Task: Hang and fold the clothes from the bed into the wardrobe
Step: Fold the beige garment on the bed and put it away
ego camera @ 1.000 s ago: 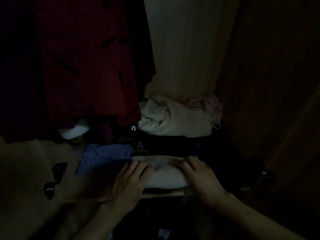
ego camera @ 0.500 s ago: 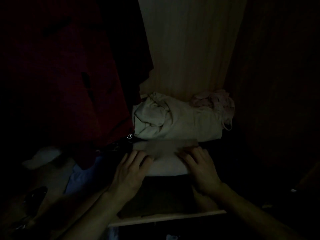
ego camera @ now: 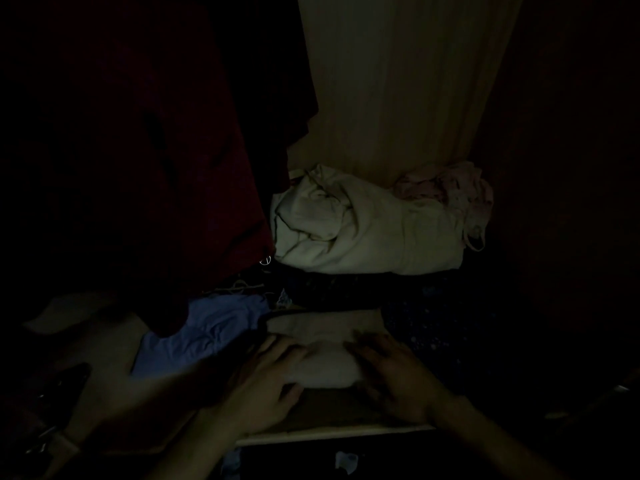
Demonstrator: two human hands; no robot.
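Note:
A pale folded garment (ego camera: pixel 325 362) lies on the wooden wardrobe shelf (ego camera: pixel 332 432), close to its front edge. My left hand (ego camera: pixel 266 386) rests flat on the garment's left end, fingers spread. My right hand (ego camera: pixel 398 375) presses on its right end, fingers straight. The scene is very dark and the hands are blurred. Behind the garment a cream bundle of cloth (ego camera: pixel 363 230) sits on a dark pile, with a pink garment (ego camera: pixel 446 188) at its back right.
A dark red garment (ego camera: pixel 156 150) hangs at the left, its hem near the shelf. A crumpled blue garment (ego camera: pixel 204 330) lies left of my hands. A dark speckled cloth (ego camera: pixel 429 327) lies at the right. The wardrobe's wooden back wall (ego camera: pixel 398 81) rises behind.
The view has shifted slightly. Both hands stay on the pale garment, which lies nearer the shelf's front edge in view than half a second ago.

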